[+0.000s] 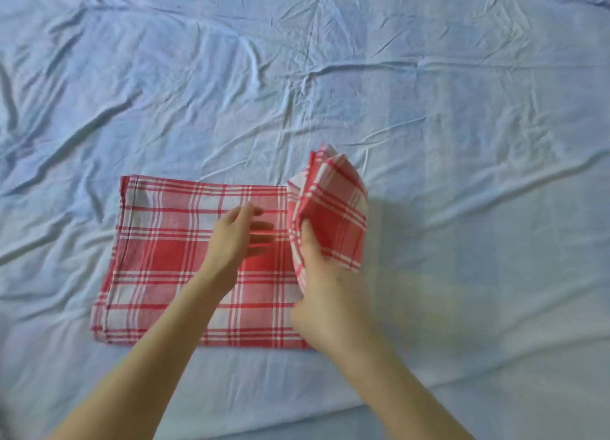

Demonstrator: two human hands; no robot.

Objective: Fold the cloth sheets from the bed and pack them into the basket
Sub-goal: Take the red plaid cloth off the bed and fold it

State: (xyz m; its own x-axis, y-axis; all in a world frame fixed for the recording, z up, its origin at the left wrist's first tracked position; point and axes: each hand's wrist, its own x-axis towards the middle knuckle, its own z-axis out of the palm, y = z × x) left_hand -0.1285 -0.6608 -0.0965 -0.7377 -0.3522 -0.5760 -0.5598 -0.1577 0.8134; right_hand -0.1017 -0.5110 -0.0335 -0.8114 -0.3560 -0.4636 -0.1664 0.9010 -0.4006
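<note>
Fingers (pixel 260 233) of the left hand (pixel 236 238) are laid straight and flat on a red checked cloth (pixel 165 258), seemingly to pin it, while its right end is gripped and lifted by the right hand (pixel 321 274), probably for folding. A wrinkled pale blue bed sheet (pixel 330 76) lies underneath; no basket is seen.

Soft, even daylight filled the view, bright enough and with a cool blue cast over the bed sheet (pixel 330 76). No glare showed. Faint shadows lay in the sheet's creases, and a weak, diffuse one fell just right of the raised flap of the red checked cloth (pixel 185 261). The whole picture was slightly soft; the fingers (pixel 260 234) of the left hand (pixel 237 238) were smeared by motion blur. The bottom corners looked dimmer.
</note>
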